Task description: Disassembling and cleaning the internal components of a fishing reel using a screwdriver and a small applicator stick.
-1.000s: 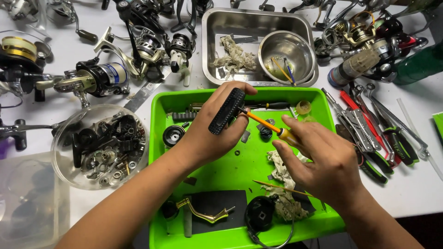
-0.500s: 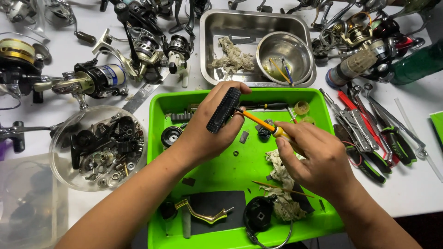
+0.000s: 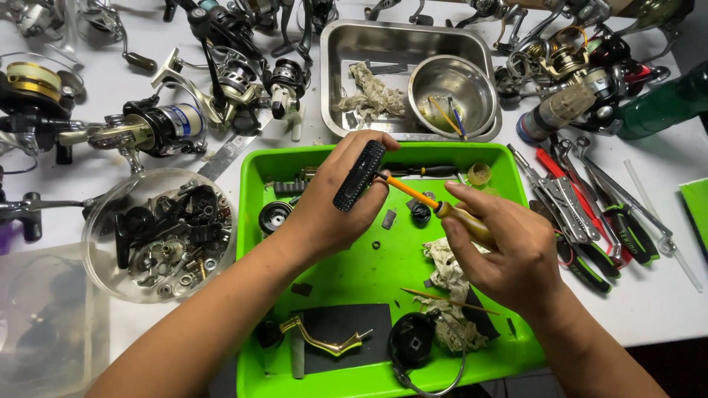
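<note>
White worktop (image 3: 664,295) clutter surrounds your green tray (image 3: 369,273). Above it, your left hand (image 3: 332,214) has its grip clamped on a black ribbed handle (image 3: 358,177); your right hand (image 3: 509,250) is closed around an orange screwdriver (image 3: 435,206), tip touching the handle.

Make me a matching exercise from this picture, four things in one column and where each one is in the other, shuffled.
1. black ridged part
2. yellow-handled tool
3. gold crank handle
4. small steel bowl

a. in the steel tray
b. in the right hand
c. at the near end of the green tray
d. in the left hand

Pairs: 1-d, 2-b, 3-c, 4-a
</note>
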